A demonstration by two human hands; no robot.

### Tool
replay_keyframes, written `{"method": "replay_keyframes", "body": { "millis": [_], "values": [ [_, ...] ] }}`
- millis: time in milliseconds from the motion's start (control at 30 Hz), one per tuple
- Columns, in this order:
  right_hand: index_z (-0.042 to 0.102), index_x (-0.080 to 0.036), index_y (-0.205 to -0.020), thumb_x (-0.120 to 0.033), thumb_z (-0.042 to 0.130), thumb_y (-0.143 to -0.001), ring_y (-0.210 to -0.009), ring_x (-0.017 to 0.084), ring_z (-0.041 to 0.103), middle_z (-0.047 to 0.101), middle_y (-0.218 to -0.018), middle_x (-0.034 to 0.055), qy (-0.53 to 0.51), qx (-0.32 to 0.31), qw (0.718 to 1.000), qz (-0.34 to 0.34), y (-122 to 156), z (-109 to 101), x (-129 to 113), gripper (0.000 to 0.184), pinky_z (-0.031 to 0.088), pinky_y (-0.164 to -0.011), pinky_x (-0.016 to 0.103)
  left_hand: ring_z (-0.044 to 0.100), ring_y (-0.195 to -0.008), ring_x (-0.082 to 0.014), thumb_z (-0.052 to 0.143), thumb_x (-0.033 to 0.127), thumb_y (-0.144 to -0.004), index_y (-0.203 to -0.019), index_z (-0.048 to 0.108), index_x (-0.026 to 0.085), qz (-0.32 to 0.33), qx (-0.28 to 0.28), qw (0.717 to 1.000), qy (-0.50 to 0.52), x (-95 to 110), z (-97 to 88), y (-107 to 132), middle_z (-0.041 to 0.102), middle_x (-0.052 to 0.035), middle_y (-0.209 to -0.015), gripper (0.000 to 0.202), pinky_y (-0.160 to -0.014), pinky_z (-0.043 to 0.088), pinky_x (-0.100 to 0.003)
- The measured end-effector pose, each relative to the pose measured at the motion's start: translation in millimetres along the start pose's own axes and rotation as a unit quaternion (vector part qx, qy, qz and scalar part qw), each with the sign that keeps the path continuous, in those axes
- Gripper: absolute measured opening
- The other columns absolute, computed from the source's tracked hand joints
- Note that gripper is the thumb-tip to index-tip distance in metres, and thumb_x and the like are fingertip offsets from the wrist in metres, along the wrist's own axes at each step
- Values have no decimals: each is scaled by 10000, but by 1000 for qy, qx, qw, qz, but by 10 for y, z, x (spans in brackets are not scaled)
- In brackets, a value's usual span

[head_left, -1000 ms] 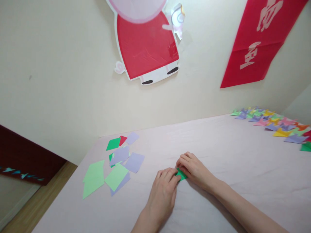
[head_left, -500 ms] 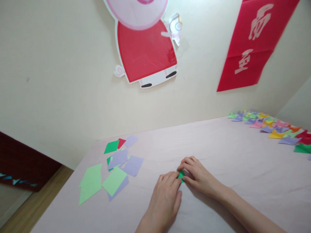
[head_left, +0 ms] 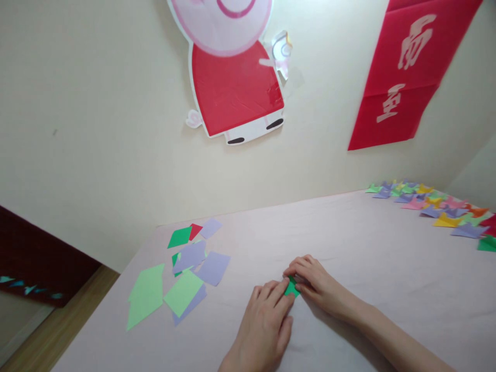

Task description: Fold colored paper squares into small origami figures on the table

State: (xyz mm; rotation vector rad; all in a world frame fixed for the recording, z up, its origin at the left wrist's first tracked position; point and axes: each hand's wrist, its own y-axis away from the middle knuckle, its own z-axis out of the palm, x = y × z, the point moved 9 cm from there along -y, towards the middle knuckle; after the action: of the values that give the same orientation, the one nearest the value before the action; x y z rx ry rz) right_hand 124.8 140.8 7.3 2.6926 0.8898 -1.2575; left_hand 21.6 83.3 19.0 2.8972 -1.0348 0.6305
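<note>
A small folded piece of dark green paper (head_left: pixel 291 288) lies on the pale pink table (head_left: pixel 368 268), mostly hidden between my two hands. My left hand (head_left: pixel 267 323) lies over its left side with the fingertips pressing on it. My right hand (head_left: pixel 315 284) comes in from the right, fingers curled and pinched on the paper's upper edge. Both hands touch the same piece.
Loose flat sheets in light green (head_left: pixel 146 294), lilac (head_left: pixel 213 267), dark green (head_left: pixel 180 237) and red (head_left: pixel 195 230) lie scattered at the table's left. Several folded coloured paper shapes (head_left: pixel 434 206) sit in rows at the far right. The table's left edge drops to a wooden floor (head_left: pixel 58 330).
My hands stay on the green paper with small finger shifts; the left fingers have slid over more of it. The view has tilted slightly.
</note>
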Motion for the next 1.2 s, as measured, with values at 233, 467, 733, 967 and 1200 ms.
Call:
{"method": "replay_keyframes", "body": {
  "millis": [233,467,733,967,1200],
  "values": [
    [604,-221,-1156,-78,494,-842,-1014,215,597,645,-1071,89,-80,8,997,9,67,-60,154,362,510,-913,379,471,-1166,-263,564,217,-884,-1218,553,273,-6,-46,999,-4,26,-12,-79,453,11,-1496,338,-987,406,-428],
    [660,-226,-1014,-125,453,-932,-930,201,586,662,-986,73,-25,-5,998,-54,112,-104,49,244,494,-832,333,461,-1140,-262,611,265,-876,-1239,532,289,-14,-61,998,8,1,19,-113,420,30,-1517,373,-994,402,-432],
    [739,-259,-997,-143,430,-958,-857,207,544,673,-951,69,95,-12,992,-86,91,-37,26,332,440,-759,329,447,-1119,-244,662,245,-855,-1101,599,288,-8,-41,999,17,-50,3,-125,440,52,-1497,258,-994,391,-418],
    [741,-256,-971,-118,456,-945,-850,199,541,664,-940,62,108,12,990,-90,75,-71,58,318,425,-749,322,439,-1121,-228,699,271,-840,-1137,603,303,12,-28,999,18,-78,-23,-125,480,53,-1456,314,-1017,370,-406],
    [719,-215,-918,-115,438,-957,-828,187,536,660,-930,68,122,5,984,-134,60,-56,33,301,425,-731,314,435,-1114,-243,670,315,-870,-1165,598,301,19,-31,999,22,-86,-12,-108,468,39,-1463,304,-1019,357,-420]
  ]
}}
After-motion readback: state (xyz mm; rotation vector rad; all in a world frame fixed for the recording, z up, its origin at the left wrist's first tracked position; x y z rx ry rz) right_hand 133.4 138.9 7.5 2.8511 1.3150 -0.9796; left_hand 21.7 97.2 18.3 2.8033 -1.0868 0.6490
